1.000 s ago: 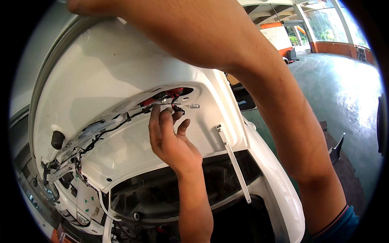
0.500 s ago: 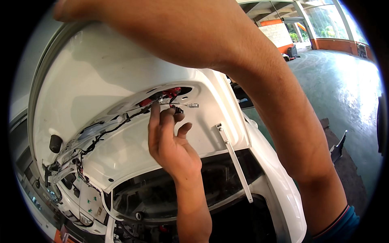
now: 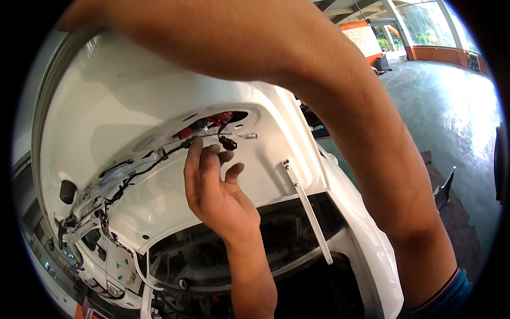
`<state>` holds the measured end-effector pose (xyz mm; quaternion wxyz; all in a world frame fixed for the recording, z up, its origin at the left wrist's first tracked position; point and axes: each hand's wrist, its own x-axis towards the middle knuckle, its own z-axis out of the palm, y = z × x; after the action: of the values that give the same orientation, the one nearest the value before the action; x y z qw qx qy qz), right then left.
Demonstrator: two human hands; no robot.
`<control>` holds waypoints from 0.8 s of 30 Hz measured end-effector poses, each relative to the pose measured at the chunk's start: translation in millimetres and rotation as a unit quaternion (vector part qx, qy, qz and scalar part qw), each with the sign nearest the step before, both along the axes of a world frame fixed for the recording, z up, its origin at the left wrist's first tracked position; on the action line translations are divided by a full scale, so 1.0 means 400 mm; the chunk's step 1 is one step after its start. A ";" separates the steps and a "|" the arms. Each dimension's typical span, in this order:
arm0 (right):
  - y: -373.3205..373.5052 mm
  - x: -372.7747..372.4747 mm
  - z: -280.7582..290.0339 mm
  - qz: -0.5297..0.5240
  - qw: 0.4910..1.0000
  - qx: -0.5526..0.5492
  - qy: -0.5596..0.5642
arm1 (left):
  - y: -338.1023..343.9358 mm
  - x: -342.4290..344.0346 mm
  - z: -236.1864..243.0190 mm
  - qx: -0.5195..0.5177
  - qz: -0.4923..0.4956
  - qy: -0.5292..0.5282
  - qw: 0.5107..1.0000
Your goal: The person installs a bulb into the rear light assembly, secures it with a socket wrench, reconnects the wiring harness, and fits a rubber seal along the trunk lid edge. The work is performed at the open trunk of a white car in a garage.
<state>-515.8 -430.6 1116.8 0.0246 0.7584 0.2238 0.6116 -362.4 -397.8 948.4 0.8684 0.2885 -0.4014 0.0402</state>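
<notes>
While the right hand (image 3: 85, 18) reaches across the top of the view to the upper edge of the raised white metal car lid (image 3: 106, 106), its grip cannot be told. The left hand (image 3: 215, 186) is raised, fingers loosely spread and holding nothing, fingertips touching the black wiring harness (image 3: 159, 157) just beside its small black plug connector (image 3: 229, 142), below the red-lined opening (image 3: 218, 119). A white support strut (image 3: 308, 212) slants alongside.
</notes>
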 end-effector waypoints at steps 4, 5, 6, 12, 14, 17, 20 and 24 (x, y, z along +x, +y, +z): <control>-0.003 0.008 0.001 0.002 1.000 0.009 0.001 | 0.001 0.001 0.002 0.012 -0.044 -0.058 0.997; -0.002 0.009 0.003 0.002 1.000 0.010 0.002 | 0.002 0.000 0.002 0.014 -0.023 -0.021 0.999; -0.003 0.010 0.004 0.002 1.000 0.012 0.001 | 0.002 0.000 0.003 0.000 -0.014 -0.022 1.000; -0.004 0.018 0.004 0.005 1.000 0.017 -0.002 | 0.006 0.002 0.007 0.012 -0.015 -0.016 1.000; -0.004 0.021 0.005 0.004 1.000 0.019 -0.003 | 0.007 0.005 0.008 0.029 -0.020 -0.007 0.999; -0.004 0.025 0.005 0.005 1.000 0.022 -0.005 | 0.008 0.009 0.008 0.010 -0.006 -0.030 0.999; -0.004 0.028 0.005 0.003 1.000 0.021 -0.008 | 0.008 0.014 0.007 -0.017 0.006 -0.038 0.999; -0.003 0.033 0.002 0.003 1.000 0.027 -0.007 | 0.003 0.020 0.005 0.020 -0.021 -0.020 0.999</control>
<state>-502.5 -431.7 1117.5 0.0041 0.7537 0.2095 0.6229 -354.4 -396.8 950.5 0.8546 0.2966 -0.4258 0.0194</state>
